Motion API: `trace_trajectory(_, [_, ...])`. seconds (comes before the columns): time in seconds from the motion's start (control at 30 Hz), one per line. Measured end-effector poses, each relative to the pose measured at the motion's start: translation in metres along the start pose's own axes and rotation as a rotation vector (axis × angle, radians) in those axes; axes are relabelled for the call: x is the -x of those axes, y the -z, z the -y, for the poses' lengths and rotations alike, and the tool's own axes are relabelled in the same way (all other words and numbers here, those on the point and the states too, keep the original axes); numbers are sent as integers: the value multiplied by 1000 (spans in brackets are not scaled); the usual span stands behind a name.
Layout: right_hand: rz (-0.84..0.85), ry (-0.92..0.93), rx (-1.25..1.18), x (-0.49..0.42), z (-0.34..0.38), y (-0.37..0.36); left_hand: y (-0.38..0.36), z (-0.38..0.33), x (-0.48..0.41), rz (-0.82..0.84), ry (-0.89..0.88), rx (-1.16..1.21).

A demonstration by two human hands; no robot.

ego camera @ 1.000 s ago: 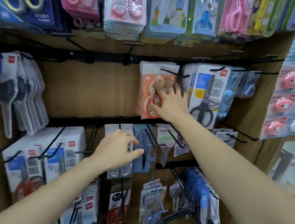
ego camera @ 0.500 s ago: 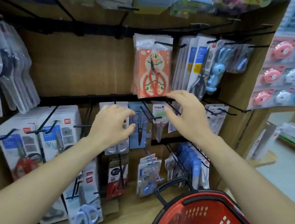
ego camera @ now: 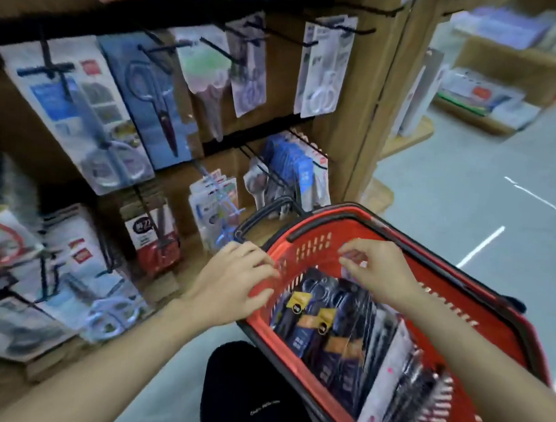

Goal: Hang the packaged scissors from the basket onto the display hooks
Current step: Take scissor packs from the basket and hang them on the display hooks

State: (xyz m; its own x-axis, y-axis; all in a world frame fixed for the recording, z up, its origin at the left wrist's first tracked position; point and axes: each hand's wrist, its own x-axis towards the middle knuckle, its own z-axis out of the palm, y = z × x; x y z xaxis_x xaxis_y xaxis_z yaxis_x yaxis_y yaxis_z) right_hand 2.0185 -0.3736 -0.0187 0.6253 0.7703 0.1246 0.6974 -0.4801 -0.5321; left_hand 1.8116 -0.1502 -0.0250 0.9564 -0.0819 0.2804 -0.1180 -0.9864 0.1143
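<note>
The red plastic basket (ego camera: 463, 285) sits low at the right, in front of the display. Several dark packs of scissors (ego camera: 320, 327) stand on edge inside it, with lighter packs behind them. My left hand (ego camera: 231, 280) lies with spread fingers against the basket's left rim and holds nothing. Over the packs hovers my right hand (ego camera: 378, 272), fingers loosely curled and nothing visible in them. Black display hooks (ego camera: 347, 28) stick out of the cardboard board, most carrying hung scissor packs (ego camera: 324, 71). The picture is blurred by motion.
One of the basket's black handles (ego camera: 270, 210) lies toward the shelf. My knee in black trousers (ego camera: 249, 391) is under the basket. Grey floor (ego camera: 471, 192) opens to the right, with low shelves of goods (ego camera: 488, 94) beyond it.
Both hands have dropped from the hung packs on the board down to the basket. The view has swung down and to the right, so the basket now fills the lower right.
</note>
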Motion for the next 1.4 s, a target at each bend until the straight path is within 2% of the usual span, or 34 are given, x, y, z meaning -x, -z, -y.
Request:
trace_trajectory(0.1, [179,-195,93,22,-37,-20,-36,6,-5,153,0,35])
trace_trajectory(0.23, [323,-402,109,46,-84,-54,-69,5,-13,244,-60,15])
trace_trajectory(0.33, [253,-580,-107,53,-100,-82,-82,5,-25,327,-114,-26])
trace_trajectory(0.4, [163,-632,-137,49,-107,-97,-83,7,-31,356,-151,-73])
trace_trajectory(0.47, [140,-632,-150,44,-113,-105,-85,10,-34,359,-175,-131])
trace_trajectory(0.57, [128,-663,-327,43,-113,-100,-92,11,-35,339,-162,-154])
trace_trajectory(0.67, [63,-617,-458,53,-110,-84,-94,7,-43,365,-149,-242])
trace_trajectory(0.8, [-54,-591,-602,71,-102,-65,-91,-10,-64,424,-44,-250])
trace_trajectory(0.87, [-158,-592,-642,76,-99,-59,-90,-22,-79,430,-1,-148])
trace_trajectory(1.0, [-330,-556,-691,79,-91,-48,-102,-46,-110,387,30,247])
trace_trajectory(1.07, [-318,-512,-672,78,-88,-44,-106,-57,-127,354,-39,359])
trace_trajectory(1.13, [-280,-464,-661,76,-81,-43,-109,-63,-142,336,-107,375])
trace_trajectory(1.27, [-169,-454,-598,75,-65,-49,-116,-56,-151,428,-128,401])
trace_trajectory(1.4, [-27,-490,-553,85,-63,-58,-120,-52,-142,484,-160,269])
